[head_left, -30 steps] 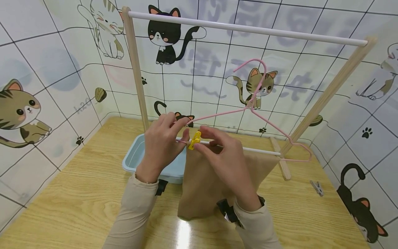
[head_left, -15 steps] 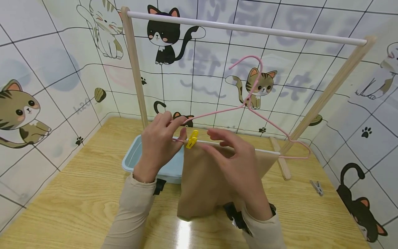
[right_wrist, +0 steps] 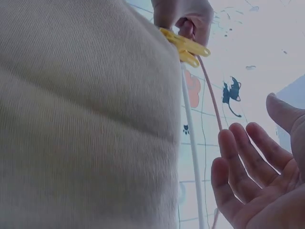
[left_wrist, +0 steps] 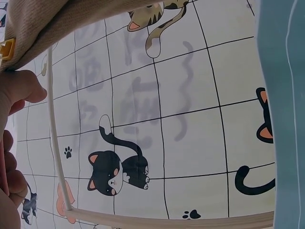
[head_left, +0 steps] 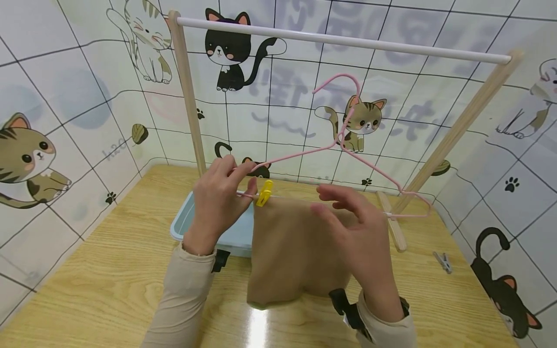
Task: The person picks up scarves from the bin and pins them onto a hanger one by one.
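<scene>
My left hand (head_left: 221,200) grips the left end of a pink wire hanger (head_left: 300,153), fingers curled round the wire. A brown cloth (head_left: 296,246) hangs folded over the hanger's lower bar. Close beside my left thumb, a yellow clothespin (head_left: 264,193) clamps the cloth's upper left corner to the bar; in the right wrist view the clothespin (right_wrist: 186,47) sits at the cloth's edge. My right hand (head_left: 363,232) is in front of the cloth's right part, thumb and fingers apart with nothing between them. In the right wrist view its fingers (right_wrist: 243,176) are spread and relaxed.
A drying rack with a white rail (head_left: 348,42) and wooden posts stands behind the hanger. Under my left hand is a light blue basin (head_left: 184,217). A grey clothespin (head_left: 443,262) lies on the wooden table (head_left: 109,280) at the right. Cat-patterned walls surround the table.
My right hand has let go of the yellow clothespin and moved right along the cloth. The clothespin stays on the corner. The hanger and my left hand have shifted slightly left.
</scene>
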`<move>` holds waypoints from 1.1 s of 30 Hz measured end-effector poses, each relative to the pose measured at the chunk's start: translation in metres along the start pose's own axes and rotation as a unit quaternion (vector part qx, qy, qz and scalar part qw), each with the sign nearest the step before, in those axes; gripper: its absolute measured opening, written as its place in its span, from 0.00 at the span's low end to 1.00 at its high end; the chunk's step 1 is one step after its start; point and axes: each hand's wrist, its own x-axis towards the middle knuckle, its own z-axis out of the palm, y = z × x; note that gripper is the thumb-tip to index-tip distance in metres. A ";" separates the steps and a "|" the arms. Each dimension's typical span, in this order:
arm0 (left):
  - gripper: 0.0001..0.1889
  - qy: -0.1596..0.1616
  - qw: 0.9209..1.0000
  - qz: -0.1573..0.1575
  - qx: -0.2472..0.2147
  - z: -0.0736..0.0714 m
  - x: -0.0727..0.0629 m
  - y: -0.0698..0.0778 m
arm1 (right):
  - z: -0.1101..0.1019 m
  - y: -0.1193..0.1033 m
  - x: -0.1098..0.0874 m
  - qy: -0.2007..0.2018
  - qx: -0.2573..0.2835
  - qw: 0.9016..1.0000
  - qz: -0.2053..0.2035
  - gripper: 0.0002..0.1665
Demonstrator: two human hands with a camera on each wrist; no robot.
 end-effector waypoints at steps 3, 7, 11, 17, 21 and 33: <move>0.11 0.003 1.000 -0.004 -0.002 -0.001 0.000 0.000 | -0.008 0.001 -0.002 0.016 -0.007 1.000 0.010 0.17; 0.11 0.005 1.000 -0.006 -0.002 -0.002 -0.001 -0.001 | -0.023 0.000 -0.004 0.041 -0.020 0.997 0.059 0.14; 0.10 0.006 1.000 -0.008 -0.004 -0.002 -0.001 -0.002 | -0.038 0.003 -0.005 0.080 -0.025 0.991 0.100 0.12; 0.10 0.005 1.000 -0.011 -0.001 -0.004 -0.001 -0.002 | -0.056 0.012 -0.003 0.128 -0.016 0.988 0.089 0.13; 0.10 0.006 1.000 -0.013 -0.001 -0.005 -0.001 -0.003 | -0.066 0.015 -0.003 0.150 -0.032 0.984 0.088 0.14; 0.10 0.006 1.000 -0.013 -0.001 -0.004 -0.001 -0.004 | -0.102 0.044 -0.001 0.216 -0.085 0.961 0.154 0.18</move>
